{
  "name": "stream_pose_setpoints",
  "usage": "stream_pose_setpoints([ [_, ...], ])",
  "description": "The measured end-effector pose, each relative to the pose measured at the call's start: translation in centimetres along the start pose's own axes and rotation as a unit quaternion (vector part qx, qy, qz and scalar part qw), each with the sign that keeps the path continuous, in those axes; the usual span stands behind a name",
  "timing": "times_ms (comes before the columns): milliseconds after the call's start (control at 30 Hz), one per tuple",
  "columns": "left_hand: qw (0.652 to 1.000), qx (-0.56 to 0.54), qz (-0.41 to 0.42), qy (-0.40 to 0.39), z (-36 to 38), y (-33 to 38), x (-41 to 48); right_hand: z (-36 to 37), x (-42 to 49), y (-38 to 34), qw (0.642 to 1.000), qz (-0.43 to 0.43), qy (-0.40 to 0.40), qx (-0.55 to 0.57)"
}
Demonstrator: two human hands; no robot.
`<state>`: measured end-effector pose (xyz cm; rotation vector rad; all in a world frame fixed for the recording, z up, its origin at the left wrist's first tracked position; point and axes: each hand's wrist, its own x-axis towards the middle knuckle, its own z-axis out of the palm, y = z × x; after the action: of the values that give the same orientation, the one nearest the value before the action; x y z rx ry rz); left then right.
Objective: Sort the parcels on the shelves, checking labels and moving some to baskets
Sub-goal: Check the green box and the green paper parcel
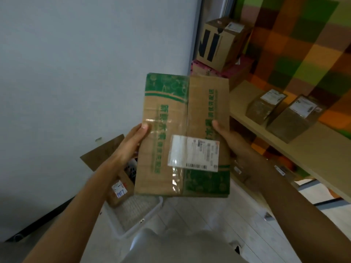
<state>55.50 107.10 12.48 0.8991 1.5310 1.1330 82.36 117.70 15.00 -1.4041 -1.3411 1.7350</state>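
I hold a flat brown cardboard parcel (178, 118) with green print up in front of me, its top face toward the camera. A white shipping label (193, 153) with a barcode sits on its lower right part. My left hand (131, 143) grips the parcel's left edge, thumb on the top face. My right hand (228, 138) grips the right edge the same way. Below the parcel, a white plastic basket (133, 215) stands on the floor. It holds a small brown parcel (119, 190) with a handwritten label.
A wooden shelf (284, 135) runs along the right with two small brown parcels (266, 105) (296, 118) on it. At its far end a brown box (220, 42) sits on a pink box (224, 71). More parcels lie on a lower shelf. A white wall fills the left.
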Motion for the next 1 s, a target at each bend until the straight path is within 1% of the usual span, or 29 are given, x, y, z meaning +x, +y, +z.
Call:
stream_pose_setpoints([
  [67,0.999,-0.043,0.003,-0.024,0.5,-0.2,-0.2,-0.8,0.1,0.3,0.999,0.001,-0.020,0.026],
  [133,0.998,-0.066,-0.009,-0.009,1.7,-0.5,-0.2,-0.3,0.1,1.2,1.000,0.012,-0.003,0.002],
  [200,0.996,-0.076,-0.043,-0.002,2.8,-1.4,-0.2,0.4,0.0,2.5,0.999,0.032,0.016,-0.005],
  [267,0.995,-0.074,-0.064,0.006,2.9,-2.0,-0.1,0.6,-0.1,3.0,0.999,0.041,0.016,-0.010],
  [333,0.995,-0.088,-0.054,-0.003,2.0,-2.0,-0.3,-0.1,-0.3,2.6,0.998,0.058,0.006,-0.011],
  [400,0.993,-0.103,-0.049,-0.002,0.9,-2.0,-0.6,-1.3,-0.5,2.0,0.998,0.058,0.006,0.036],
  [500,0.989,-0.144,0.004,0.018,0.8,-1.4,-1.2,-2.1,-0.9,1.8,0.987,0.019,0.042,0.153],
  [567,0.988,-0.146,0.044,0.019,1.6,-1.1,-1.5,-1.2,-1.5,2.0,0.986,-0.020,0.033,0.161],
  [667,0.985,-0.148,0.084,0.015,2.7,-0.5,-2.2,-0.3,-2.1,2.2,0.987,-0.045,0.023,0.153],
  [734,0.988,-0.116,0.103,0.012,2.4,0.0,-2.2,-0.5,-2.3,2.2,0.986,-0.054,-0.008,0.159],
  [800,0.993,-0.087,0.083,0.000,1.7,0.3,-1.6,-0.7,-2.4,1.9,0.992,-0.043,-0.032,0.115],
  [867,0.995,-0.089,0.048,-0.018,1.2,0.0,-1.2,-0.6,-2.0,2.1,0.997,-0.025,-0.041,0.061],
  [934,0.996,-0.083,0.026,-0.007,1.2,-0.4,-1.0,-0.4,-1.7,2.5,0.998,-0.015,-0.032,0.044],
  [1000,0.996,-0.081,0.025,-0.003,1.3,-0.4,-1.0,-0.3,-1.6,2.4,0.999,-0.010,-0.025,0.042],
])
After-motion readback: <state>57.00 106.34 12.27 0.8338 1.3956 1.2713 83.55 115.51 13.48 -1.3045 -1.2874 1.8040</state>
